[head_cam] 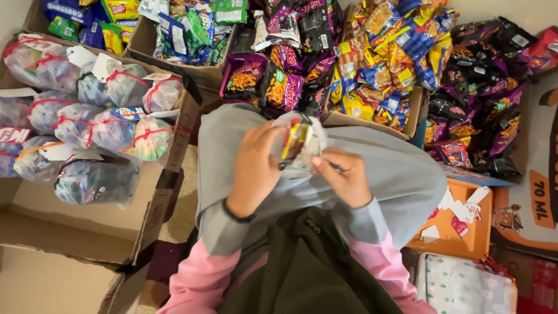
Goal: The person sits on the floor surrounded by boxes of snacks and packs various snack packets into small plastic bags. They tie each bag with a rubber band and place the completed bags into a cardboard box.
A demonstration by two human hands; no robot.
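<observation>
Floor-level packing spot, person seated cross-legged in grey trousers, cardboard boxes and snack heaps all round.

Left hand [256, 170] fingers [268, 139] curled shut around the left side of a clear plastic bag [299, 145] holding a few snack packets, yellow and red visible. Right hand [344, 177] fingers [325, 166] pinched together on the bag's lower right edge. The bag sits between both hands, above the lap, lifted off the knees.

Risk, as a judgement: the film looks thin and crumpled, so a hard tug from the pinching side could tear it or let the packets slide out the open end onto the lap. Grip is on film, not contents, so slipping is likely if either hand loosens.

Just beyond the fingertips: purple snack packets [279, 87], then a box of blue and yellow packets [383, 64]. Well right of the right hand: dark purple packets [482, 104], an orange tray [465, 232] with card tags. Left of the left hand: a cardboard box [168, 157] of finished bags tied with red ribbon [116, 116].

Nothing stands between the hands and the piles; the raised knees crowd the lap.
</observation>
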